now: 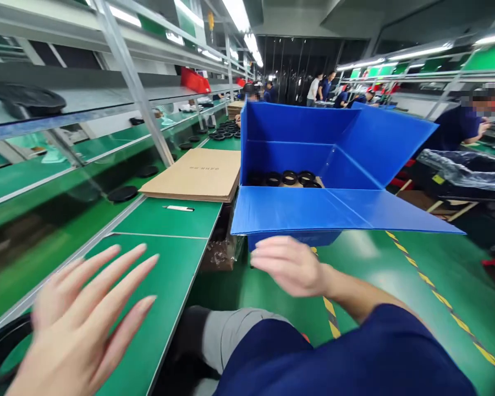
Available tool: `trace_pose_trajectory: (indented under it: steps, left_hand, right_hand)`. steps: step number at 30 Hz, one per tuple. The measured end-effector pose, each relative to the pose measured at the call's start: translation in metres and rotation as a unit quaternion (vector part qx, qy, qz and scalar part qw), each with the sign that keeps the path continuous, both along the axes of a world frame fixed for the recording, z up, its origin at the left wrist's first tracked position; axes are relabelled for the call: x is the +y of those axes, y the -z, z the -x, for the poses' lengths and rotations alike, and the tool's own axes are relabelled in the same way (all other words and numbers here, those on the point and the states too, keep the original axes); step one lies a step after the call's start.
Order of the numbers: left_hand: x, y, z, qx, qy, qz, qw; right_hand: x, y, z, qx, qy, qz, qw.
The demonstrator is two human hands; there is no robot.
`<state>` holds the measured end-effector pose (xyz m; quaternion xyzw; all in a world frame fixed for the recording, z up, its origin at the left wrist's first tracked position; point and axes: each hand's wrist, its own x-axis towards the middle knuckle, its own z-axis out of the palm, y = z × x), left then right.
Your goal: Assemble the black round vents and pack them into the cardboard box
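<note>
My left hand point(93, 322) hovers over the green worktop point(177, 264) at the lower left, fingers spread and nothing in them. Partly behind it, at the left edge, lies a black ring point(8, 335). My right hand point(291, 267) is just below the front flap of a blue corrugated box point(301, 124); its fingers are extended, slightly bent and a little blurred, with no object visible in them. Several black rings point(289, 177) sit inside the box, whose flaps are folded outward. A white and black pen point(179, 208) lies on the worktop beyond my left hand.
A stack of flat cardboard sheets point(196, 170) lies beside the box. Black round parts point(122, 193) rest along the left side, with more rings point(226, 130) farther down. A metal shelf post point(134, 82) rises at left. Co-workers point(457, 124) are beyond. Striped tape point(421, 275) marks the floor.
</note>
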<state>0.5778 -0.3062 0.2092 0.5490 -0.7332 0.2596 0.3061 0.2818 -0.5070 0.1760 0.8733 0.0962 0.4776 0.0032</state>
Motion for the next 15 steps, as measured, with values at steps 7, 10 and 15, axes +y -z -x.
trace_pose_trajectory:
  steps: [7, 10, 15]
  left_hand:
    - [-0.163, -0.02, 0.048, 0.031, 0.113, -0.186, 0.975]
    - [-0.22, -0.011, 0.066, 0.026, 0.127, -0.247, 0.96]
    - [-0.282, 0.017, 0.077, -0.084, 0.054, -0.271, 0.957]
  right_hand:
    - [-0.123, -0.081, 0.135, 0.201, 0.39, -0.076, 0.895]
    - [-0.197, -0.083, 0.14, 0.402, 0.446, -0.193, 0.776]
    - [-0.251, -0.064, 0.116, 0.548, 0.423, -0.301, 0.655]
